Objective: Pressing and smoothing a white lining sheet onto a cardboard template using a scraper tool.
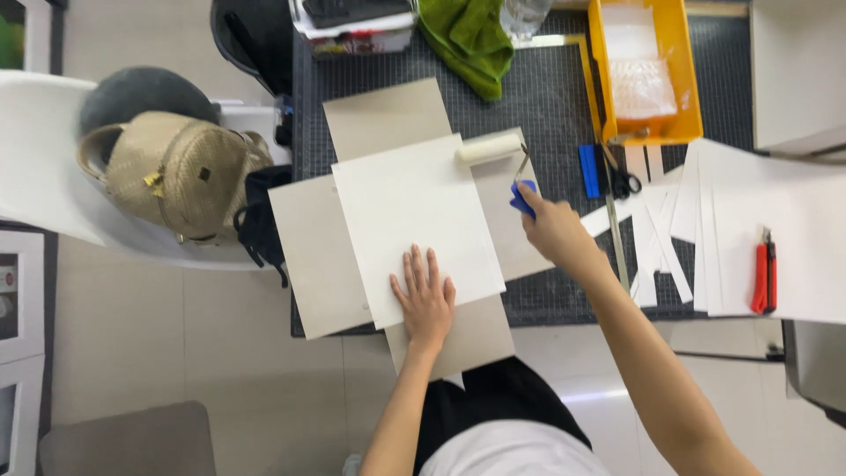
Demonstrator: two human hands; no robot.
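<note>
Head view, left hand (425, 298) flat on white sheet (414, 220), right hand (551, 227) gripping roller (493, 150)

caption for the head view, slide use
Left hand flat on white sheet over grey boards; right hand grips blue-handled white foam roller at the sheet's far edge.

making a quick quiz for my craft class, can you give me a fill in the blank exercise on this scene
1. The right hand grips a paint roller by its ____ handle.
2. The left hand lies flat on a ____ sheet atop grey boards.
3. The scissors lie just below a ____ bin.
4. The red utility knife lies at the ____ side of the view.

Missing words: blue; white; yellow; right
</note>
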